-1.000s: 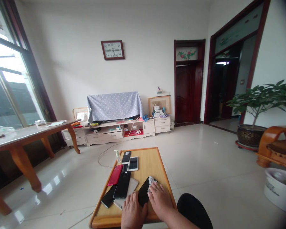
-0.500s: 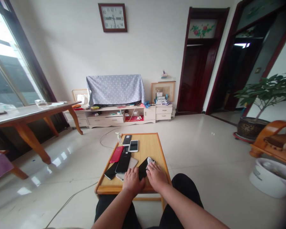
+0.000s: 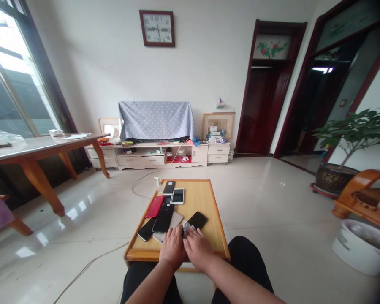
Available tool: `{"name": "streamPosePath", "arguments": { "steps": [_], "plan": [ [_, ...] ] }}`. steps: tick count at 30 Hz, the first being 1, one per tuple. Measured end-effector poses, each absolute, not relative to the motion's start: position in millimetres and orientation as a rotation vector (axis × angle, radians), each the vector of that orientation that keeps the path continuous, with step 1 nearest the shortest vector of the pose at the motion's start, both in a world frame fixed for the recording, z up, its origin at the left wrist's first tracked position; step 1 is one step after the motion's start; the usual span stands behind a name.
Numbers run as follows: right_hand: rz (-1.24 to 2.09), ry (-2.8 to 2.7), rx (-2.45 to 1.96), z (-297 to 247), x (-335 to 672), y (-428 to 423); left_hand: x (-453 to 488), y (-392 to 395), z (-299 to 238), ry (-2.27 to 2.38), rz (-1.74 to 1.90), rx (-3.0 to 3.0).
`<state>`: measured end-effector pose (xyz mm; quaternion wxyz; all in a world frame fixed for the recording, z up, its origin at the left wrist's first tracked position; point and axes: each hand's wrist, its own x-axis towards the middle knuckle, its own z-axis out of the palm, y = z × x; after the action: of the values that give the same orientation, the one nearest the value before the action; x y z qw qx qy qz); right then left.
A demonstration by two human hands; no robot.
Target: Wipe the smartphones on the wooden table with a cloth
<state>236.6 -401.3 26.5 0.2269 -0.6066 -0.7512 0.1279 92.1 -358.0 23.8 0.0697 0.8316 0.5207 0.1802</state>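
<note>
A black smartphone [image 3: 199,219] lies slanted on the small wooden table [image 3: 196,194], its near end hidden under my hands. My left hand [image 3: 172,245] grips that near end, fingers bent and close together. With my right hand [image 3: 197,246] I press a crumpled white wipe [image 3: 186,226] against the phone's lower part; the two hands touch or nearly touch. Left of them, a large black phone [image 3: 163,218] rests partly over a pale phone [image 3: 176,219]. Another dark phone [image 3: 146,229] lies beside these.
Farther up the table are a red phone [image 3: 155,206], a white phone [image 3: 177,196], a black phone [image 3: 169,187] and a clear pump bottle [image 3: 158,185]. A white tub [image 3: 357,249] stands on the floor at right. A cable [image 3: 91,264] crosses the floor at left.
My right hand and the wipe have slid left and nearer, from the phone's far end toward my left hand. The phone's upper half is now uncovered. The view has tilted slightly upward.
</note>
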Motion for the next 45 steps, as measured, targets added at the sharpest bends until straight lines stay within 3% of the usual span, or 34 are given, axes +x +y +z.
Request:
{"name": "streamPosePath", "arguments": {
  "steps": [4, 10, 18, 27, 35, 42, 45],
  "plan": [
    [0.355, -2.08, -1.674, 29, 243, -401, 91, -358, 25, 1.581, 0.537, 2.482],
    [0.215, -1.856, -2.034, 39, 278, -379, 93, -359, 30, 1.606, 0.544, 2.476],
    [0.38, -2.094, -1.625, 30, 228, -412, 91, -360, 28, 1.583, 0.491, 2.47],
    [0.192, -1.848, -2.009, 38, 271, -380, 93, -362, 34, 1.629, 0.503, 2.43],
    [0.386, -2.065, -1.635, 26, 225, -408, 88, -360, 29, 1.593, 0.481, 2.43],
    [0.26, -1.848, -1.919, 44, 255, -380, 90, -361, 28, 1.619, 0.552, 2.431],
    [0.318, -1.874, -1.839, 38, 235, -386, 89, -360, 28, 1.619, 0.504, 2.43]
  ]
}}
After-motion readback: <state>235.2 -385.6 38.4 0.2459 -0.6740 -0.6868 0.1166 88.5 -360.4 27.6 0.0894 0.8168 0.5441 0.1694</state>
